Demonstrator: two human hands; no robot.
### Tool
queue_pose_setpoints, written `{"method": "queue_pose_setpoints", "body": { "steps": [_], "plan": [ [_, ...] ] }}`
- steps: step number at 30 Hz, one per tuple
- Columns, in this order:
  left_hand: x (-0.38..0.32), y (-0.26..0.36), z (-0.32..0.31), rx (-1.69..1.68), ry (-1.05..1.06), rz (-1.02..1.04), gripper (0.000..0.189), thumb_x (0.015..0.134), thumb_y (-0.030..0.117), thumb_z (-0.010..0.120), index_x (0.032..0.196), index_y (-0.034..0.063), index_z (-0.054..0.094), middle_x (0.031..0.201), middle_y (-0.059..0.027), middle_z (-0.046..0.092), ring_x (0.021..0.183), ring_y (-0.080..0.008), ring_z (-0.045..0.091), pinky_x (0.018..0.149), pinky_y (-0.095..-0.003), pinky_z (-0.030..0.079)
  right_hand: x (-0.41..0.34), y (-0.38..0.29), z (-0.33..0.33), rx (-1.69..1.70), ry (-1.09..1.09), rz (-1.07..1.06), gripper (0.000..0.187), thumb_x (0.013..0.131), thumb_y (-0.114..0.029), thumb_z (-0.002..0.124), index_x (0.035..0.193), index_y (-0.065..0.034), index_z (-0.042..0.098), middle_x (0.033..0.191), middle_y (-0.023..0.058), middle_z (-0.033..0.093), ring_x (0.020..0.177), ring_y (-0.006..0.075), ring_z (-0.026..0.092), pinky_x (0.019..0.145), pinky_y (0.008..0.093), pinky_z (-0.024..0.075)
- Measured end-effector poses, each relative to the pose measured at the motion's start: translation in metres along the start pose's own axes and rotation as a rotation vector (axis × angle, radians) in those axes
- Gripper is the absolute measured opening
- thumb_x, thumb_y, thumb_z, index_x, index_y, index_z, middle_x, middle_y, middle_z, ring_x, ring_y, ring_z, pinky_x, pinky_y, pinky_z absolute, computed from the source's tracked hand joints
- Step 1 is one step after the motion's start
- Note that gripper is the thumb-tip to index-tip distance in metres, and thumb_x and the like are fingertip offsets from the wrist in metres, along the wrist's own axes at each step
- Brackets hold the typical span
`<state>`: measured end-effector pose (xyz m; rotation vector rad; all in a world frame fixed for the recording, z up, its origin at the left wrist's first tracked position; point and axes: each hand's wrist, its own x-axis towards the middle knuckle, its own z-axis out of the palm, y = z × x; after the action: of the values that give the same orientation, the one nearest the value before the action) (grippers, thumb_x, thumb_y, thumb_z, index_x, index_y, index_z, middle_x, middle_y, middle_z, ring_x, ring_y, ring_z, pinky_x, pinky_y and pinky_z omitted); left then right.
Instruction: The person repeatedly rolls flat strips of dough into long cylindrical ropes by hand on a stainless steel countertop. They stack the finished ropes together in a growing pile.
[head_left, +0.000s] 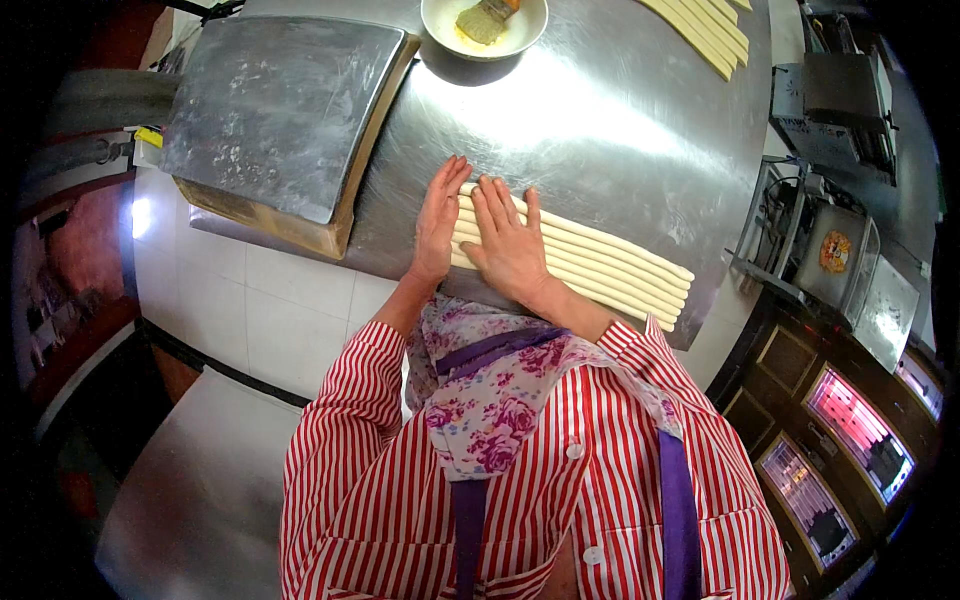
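Observation:
Several pale dough strips (615, 262) lie side by side on the stainless steel table (397, 165), close to its front edge. My right hand (511, 251) rests palm down across them near their left part, with its fingers slightly spread. At the left ends of the strips, my left hand (439, 225) stands on its edge with the fingers straight, its inner side against or very near the dough. Neither hand grasps anything. Both hands hide portions of the strips beneath and behind them.
Left of my hands sits a flour-marked dark metal slab (285, 105) with a brownish side. Beyond it, a white bowl (442, 41) holds a bristle brush (484, 22). More dough strips (697, 34) lie at the far right of the table. A dark panelled door (787, 360) stands to the right.

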<state>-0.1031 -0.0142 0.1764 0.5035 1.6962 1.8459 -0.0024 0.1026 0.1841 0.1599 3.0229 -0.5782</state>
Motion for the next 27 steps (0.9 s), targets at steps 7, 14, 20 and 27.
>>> {"method": "queue_pose_setpoints", "body": {
  "steps": [7,14,20,27],
  "plan": [
    [0.006,0.007,0.018,0.344,-0.079,-0.046,0.057,0.106,0.03,0.034,0.152,-0.0044,0.033,0.16,-0.0196,0.032,0.148,-0.0332,0.03,0.122,-0.0426,0.022,-0.001,0.009,-0.001,-0.027,-0.068,0.046,0.076,0.095,-0.042,0.054,0.154,0.0001,0.032,0.162,0.0164,0.028,0.153,0.0277,0.022,0.12,0.0651,0.0064],
    [-0.002,-0.005,0.055,1.108,-0.27,0.187,0.062,0.097,0.025,0.039,0.154,0.0007,0.03,0.161,-0.0216,0.026,0.151,-0.041,0.018,0.124,-0.0529,0.012,-0.061,0.067,-0.023,0.118,0.039,0.038,0.073,0.1,-0.047,0.046,0.156,-0.004,0.029,0.165,0.0118,0.025,0.153,0.0245,0.02,0.122,0.0609,0.0052],
    [-0.008,-0.003,0.044,1.339,-0.34,0.174,0.061,0.098,0.024,0.039,0.154,0.0012,0.03,0.161,-0.0208,0.025,0.151,-0.0431,0.016,0.123,-0.0559,0.008,-0.16,0.133,-0.033,-0.026,-0.064,0.345,0.073,0.101,-0.049,0.044,0.158,-0.0059,0.026,0.166,0.0088,0.023,0.153,0.0232,0.02,0.123,0.0591,0.0042],
    [0.001,0.005,0.058,1.482,-0.336,0.235,0.061,0.098,0.022,0.043,0.154,0.0006,0.03,0.16,-0.0207,0.029,0.151,-0.0398,0.02,0.123,-0.055,0.009,-0.26,0.21,-0.068,-0.09,0.047,0.651,0.075,0.099,-0.041,0.051,0.157,-0.0025,0.024,0.165,0.0122,0.023,0.153,0.0266,0.02,0.123,0.0574,0.0075]
  ]
}}
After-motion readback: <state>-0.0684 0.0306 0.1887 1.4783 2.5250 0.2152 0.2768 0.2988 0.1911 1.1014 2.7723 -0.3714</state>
